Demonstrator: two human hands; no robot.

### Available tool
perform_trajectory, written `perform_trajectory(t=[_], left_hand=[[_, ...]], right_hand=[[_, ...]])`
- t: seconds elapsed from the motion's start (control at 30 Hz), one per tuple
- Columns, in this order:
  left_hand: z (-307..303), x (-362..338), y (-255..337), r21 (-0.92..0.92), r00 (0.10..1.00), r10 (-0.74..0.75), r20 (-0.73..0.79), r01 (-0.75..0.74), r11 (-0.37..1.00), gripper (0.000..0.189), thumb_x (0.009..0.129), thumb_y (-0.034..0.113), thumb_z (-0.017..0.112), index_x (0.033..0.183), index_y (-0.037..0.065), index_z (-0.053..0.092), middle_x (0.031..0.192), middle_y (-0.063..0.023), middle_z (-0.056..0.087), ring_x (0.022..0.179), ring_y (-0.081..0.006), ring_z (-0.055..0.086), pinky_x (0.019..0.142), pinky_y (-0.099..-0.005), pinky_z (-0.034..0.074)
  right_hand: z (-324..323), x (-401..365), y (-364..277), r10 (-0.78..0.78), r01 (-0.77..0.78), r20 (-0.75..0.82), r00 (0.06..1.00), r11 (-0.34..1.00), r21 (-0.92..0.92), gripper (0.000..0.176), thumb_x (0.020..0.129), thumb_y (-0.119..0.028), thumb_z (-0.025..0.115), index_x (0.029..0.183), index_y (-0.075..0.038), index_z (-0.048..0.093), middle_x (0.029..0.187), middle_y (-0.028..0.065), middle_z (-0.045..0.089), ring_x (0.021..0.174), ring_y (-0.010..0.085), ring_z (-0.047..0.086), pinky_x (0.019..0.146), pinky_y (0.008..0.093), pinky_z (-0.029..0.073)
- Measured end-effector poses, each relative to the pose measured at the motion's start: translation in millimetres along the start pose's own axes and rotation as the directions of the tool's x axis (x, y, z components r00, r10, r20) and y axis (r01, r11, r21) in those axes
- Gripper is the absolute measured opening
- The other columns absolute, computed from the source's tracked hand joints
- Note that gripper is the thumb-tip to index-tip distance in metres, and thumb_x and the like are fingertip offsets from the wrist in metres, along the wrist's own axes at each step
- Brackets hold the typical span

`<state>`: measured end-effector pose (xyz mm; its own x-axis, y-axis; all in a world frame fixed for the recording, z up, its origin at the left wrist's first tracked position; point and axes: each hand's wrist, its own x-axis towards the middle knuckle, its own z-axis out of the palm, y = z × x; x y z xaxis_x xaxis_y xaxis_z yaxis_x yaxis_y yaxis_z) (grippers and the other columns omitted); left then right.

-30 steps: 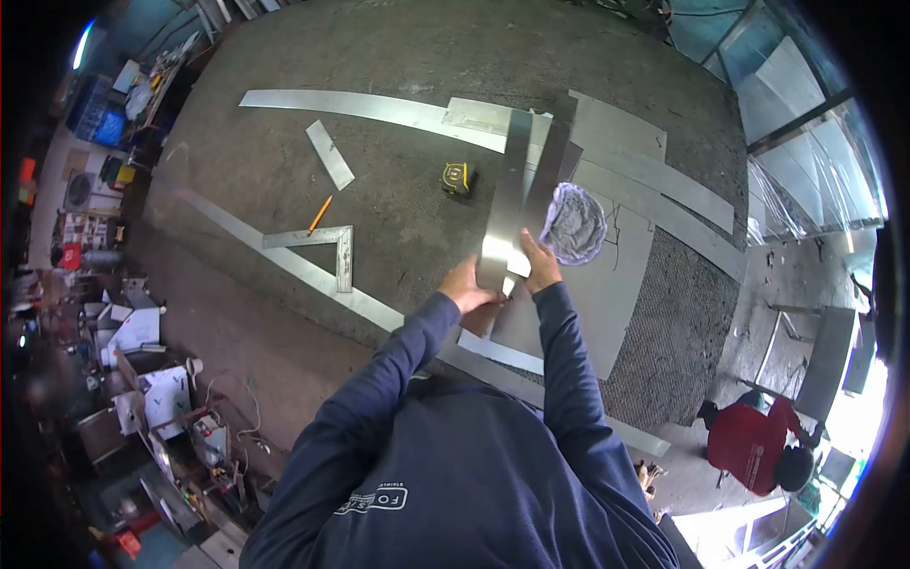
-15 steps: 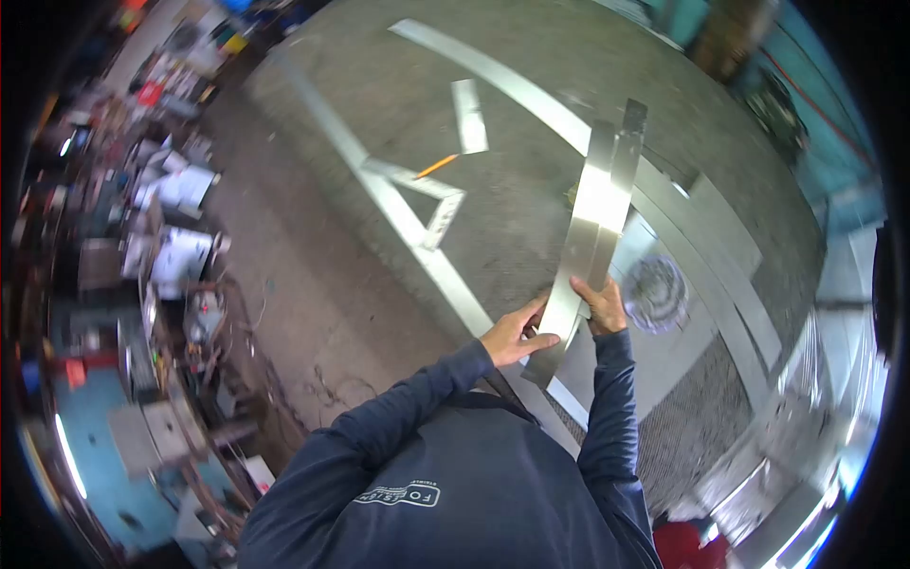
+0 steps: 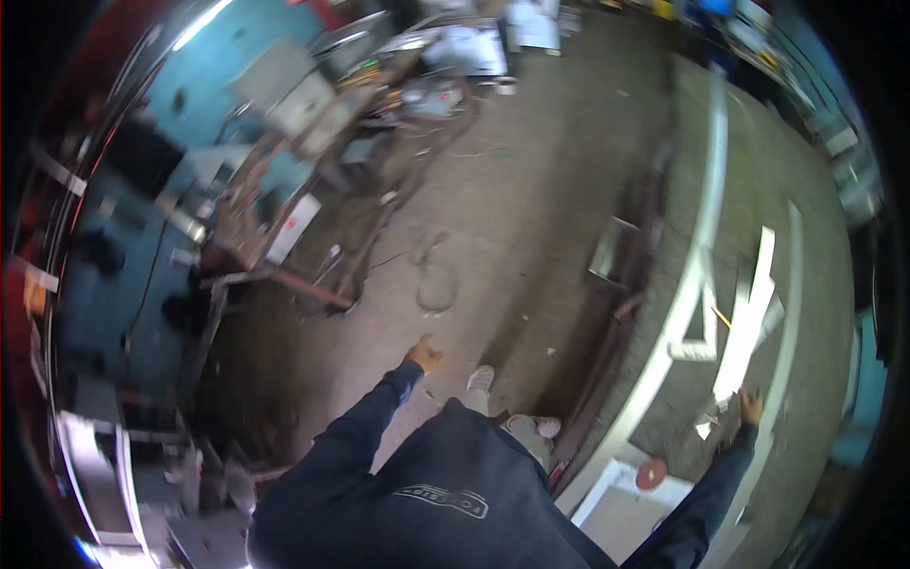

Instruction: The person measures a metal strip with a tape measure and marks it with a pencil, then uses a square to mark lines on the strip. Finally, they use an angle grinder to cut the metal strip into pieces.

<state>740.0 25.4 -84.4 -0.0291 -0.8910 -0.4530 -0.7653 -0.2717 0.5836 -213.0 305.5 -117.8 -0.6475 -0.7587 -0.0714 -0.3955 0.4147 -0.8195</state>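
Right hand (image 3: 749,408) is on the near end of the metal strip (image 3: 747,327), grip too blurry to call; strip runs straight away along the surface (image 3: 825,284). Left hand (image 3: 424,356) hangs empty over the floor (image 3: 531,190).

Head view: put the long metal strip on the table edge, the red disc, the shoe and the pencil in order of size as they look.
1. long metal strip, by far the largest
2. red disc and shoe: they look about alike, and the shoe lies lower on the floor, so not ranked
3. pencil, smallest
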Motion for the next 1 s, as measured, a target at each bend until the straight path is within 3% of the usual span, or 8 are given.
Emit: perform_trajectory(t=[0.07,0.13,0.2,0.23,0.33,0.5,0.9,1.0], left_hand=[[-5,-7,-95,0.223,0.976,0.09,-0.197,-0.045,0.974,0.068,0.086,0.025,0.072,0.142,0.01,0.036,0.077,-0.0119,0.067,0.068,-0.0196,0.066,0.059,-0.0345,0.052],[7,-7,-215,-0.322,0.988,-0.12,-0.094,0.084,0.943,0.064,0.087,0.018,0.069,0.141,0.01,0.035,0.098,-0.014,0.065,0.085,-0.0283,0.063,0.074,-0.0444,0.053],[-15,-47,-214,-0.65,0.779,-0.533,0.33,0.597,0.471,0.066,0.084,0.016,0.073,0.14,0.015,0.039,0.115,-0.0193,0.06,0.099,-0.0307,0.061,0.077,-0.0453,0.053],[-31,-53,-241,-0.549,0.485,-0.308,0.819,0.817,-0.174,0.063,0.087,0.017,0.069,0.141,0.019,0.036,0.119,-0.0168,0.058,0.1,-0.0317,0.059,0.074,-0.0425,0.052],[-20,-76,-259,-0.366,0.593,-0.597,0.54,0.805,0.467,0.062,0.089,0.016,0.066,0.141,0.022,0.032,0.111,-0.0143,0.06,0.084,-0.0319,0.06,0.069,-0.0452,0.051],[-21,-8,-237,-0.2,0.745,-0.496,0.446,0.623,0.756,0.061,0.089,0.016,0.066,0.138,0.023,0.029,0.102,-0.0147,0.061,0.074,-0.0316,0.06,0.065,-0.0536,0.052],[-16,214,13,-0.219,0.919,-0.109,0.378,0.203,0.954,0.064,0.084,0.015,0.067,0.14,0.021,0.036,0.1,-0.0056,0.064,0.075,-0.0261,0.062,0.066,-0.0449,0.052],[-15,227,72,-0.505,0.74,-0.1,0.665,0.545,0.669,0.067,0.084,0.015,0.068,0.142,0.018,0.035,0.092,-0.0063,0.064,0.074,-0.024,0.065,0.061,-0.0439,0.053]], right_hand=[[25,-23,-56,0.041,-0.031,0.053,0.998,0.982,-0.186,0.077,0.084,-0.033,0.072,0.144,0.001,0.036,0.131,0.0264,0.054,0.119,0.0343,0.056,0.099,0.047,0.046],[67,-64,-63,-0.293,-0.003,-0.288,0.911,0.696,-0.718,0.075,0.078,-0.045,0.073,0.131,0.004,0.052,0.118,0.0251,0.063,0.11,0.0411,0.06,0.093,0.046,0.047],[99,-111,-143,0.114,-0.282,-0.38,0.918,0.86,-0.425,0.061,0.075,-0.044,0.074,0.119,-0.003,0.063,0.114,0.0206,0.064,0.111,0.0394,0.057,0.093,0.047,0.046],[117,-129,-177,0.04,-0.326,-0.369,0.929,0.563,-0.76,0.061,0.073,-0.044,0.076,0.118,-0.005,0.062,0.115,0.0185,0.063,0.111,0.0387,0.055,0.095,0.0451,0.046],[152,-177,-232,0.052,-0.342,-0.497,0.866,0.787,-0.514,0.075,0.073,-0.034,0.079,0.135,-0.008,0.048,0.13,0.0256,0.05,0.124,0.0393,0.046,0.104,0.046,0.041],[151,-192,-272,0.062,-0.361,-0.515,0.855,0.784,-0.505,0.082,0.071,-0.039,0.081,0.138,-0.008,0.045,0.136,0.0251,0.044,0.126,0.0397,0.046,0.105,0.0454,0.041],[106,-51,-228,0.307,-0.53,-0.447,0.84,0.636,-0.561,0.121,0.061,-0.062,0.083,0.15,-0.004,0.024,0.147,0.0268,0.035,0.137,0.0407,0.035,0.111,0.0508,0.034],[102,-11,-210,0.347,-0.539,-0.418,0.84,0.629,-0.561,0.127,0.058,-0.062,0.085,0.15,-0.002,0.021,0.146,0.027,0.035,0.136,0.0413,0.036,0.111,0.0512,0.034]])
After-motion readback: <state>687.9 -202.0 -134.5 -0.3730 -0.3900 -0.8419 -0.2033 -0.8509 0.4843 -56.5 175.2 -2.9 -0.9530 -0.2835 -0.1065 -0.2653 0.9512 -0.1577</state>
